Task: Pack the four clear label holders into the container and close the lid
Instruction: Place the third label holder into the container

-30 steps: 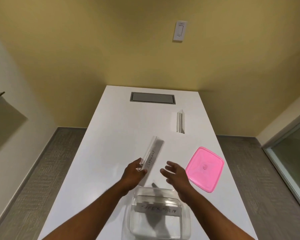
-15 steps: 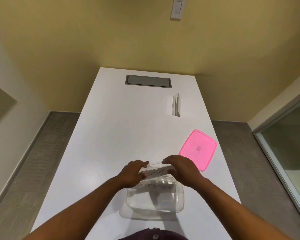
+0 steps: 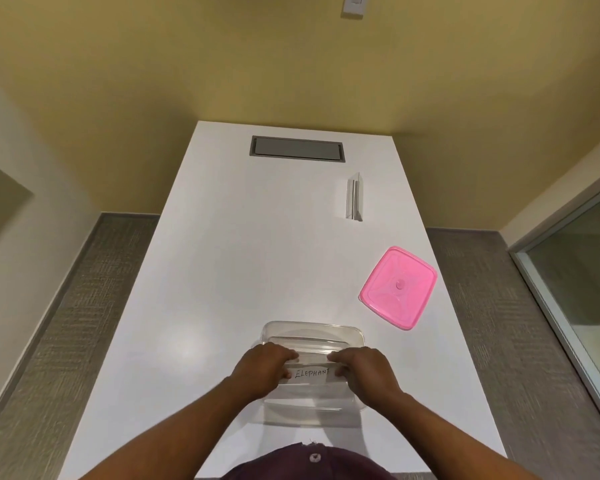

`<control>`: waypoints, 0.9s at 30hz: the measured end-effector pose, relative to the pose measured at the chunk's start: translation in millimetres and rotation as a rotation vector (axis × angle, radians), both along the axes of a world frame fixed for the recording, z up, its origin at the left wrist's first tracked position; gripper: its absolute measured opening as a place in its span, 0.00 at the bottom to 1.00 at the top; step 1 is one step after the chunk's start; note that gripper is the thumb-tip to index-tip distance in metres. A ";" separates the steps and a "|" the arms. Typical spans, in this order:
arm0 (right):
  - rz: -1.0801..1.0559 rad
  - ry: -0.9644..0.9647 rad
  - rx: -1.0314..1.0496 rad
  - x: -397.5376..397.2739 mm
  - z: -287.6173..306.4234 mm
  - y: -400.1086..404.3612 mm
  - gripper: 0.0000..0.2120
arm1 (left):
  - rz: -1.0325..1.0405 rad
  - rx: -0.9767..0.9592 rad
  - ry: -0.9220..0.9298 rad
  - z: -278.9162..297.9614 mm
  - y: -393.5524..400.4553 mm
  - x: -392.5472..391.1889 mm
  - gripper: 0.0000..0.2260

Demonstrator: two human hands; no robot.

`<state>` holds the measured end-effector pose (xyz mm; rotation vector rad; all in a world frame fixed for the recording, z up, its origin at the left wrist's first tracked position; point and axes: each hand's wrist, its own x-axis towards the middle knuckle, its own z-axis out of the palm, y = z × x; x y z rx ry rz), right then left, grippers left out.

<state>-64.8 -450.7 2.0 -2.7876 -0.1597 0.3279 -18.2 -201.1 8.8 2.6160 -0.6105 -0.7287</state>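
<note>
Near table (image 3: 222,271) front edge: left hand (image 3: 262,370), right hand (image 3: 364,372) pinching ELEPHANT label holder (image 3: 311,373) inside container (image 3: 312,332); one holder (image 3: 354,197) lying far right, one pink lid (image 3: 398,287) lying beside it.

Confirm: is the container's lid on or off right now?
Off. The pink lid lies flat on the table, apart from the open clear container.

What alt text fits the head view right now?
Both hands, the left hand and right hand, hold a clear label holder marked ELEPHANT inside an open clear container on a white table. A pink lid lies on the table to the right, and another clear label holder stands farther back.
</note>
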 end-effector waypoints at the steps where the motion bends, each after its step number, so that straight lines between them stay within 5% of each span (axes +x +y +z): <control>1: 0.003 0.010 -0.011 -1.6 -4.3 1.1 0.19 | -0.004 0.012 -0.006 -3.4 -1.1 -2.5 0.20; 9: 0.102 0.176 -0.113 1.1 -29.3 7.9 0.19 | -0.098 0.173 -0.051 -27.4 -11.5 -15.2 0.13; 27: 0.193 0.176 -0.250 -4.1 -42.2 14.4 0.19 | -0.026 0.169 0.000 -42.9 -16.9 -20.5 0.20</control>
